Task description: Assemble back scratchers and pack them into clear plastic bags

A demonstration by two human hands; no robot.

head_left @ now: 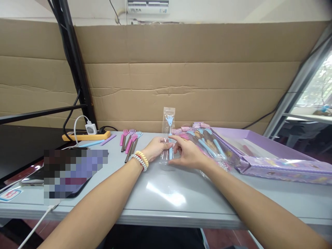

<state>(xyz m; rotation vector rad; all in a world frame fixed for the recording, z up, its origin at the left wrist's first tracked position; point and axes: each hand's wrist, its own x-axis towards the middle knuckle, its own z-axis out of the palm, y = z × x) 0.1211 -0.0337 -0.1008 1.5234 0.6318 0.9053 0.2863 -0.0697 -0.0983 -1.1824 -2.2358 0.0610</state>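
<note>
A light-blue back scratcher (169, 120) with a hand-shaped head stands nearly upright inside a clear plastic bag (169, 110). My left hand (156, 148) is closed on the bagged back scratcher from the left, thumb across its handle. My right hand (188, 152) is just to the right of it. Its thumb and forefinger are spread apart along the handle, and the forefinger tip seems to touch the bag. To the left lie several loose pink and blue back scratchers (133, 138) with dark metal shafts. Right of my hands is a pile of bagged back scratchers (207, 143).
An open purple box (282, 169) sits at the right. On the left are an orange power strip (103, 135) with a white charger (91, 128), two pens (108, 139), and a partly blurred phone (77, 193). A cardboard wall (194, 76) backs the grey table (207, 204).
</note>
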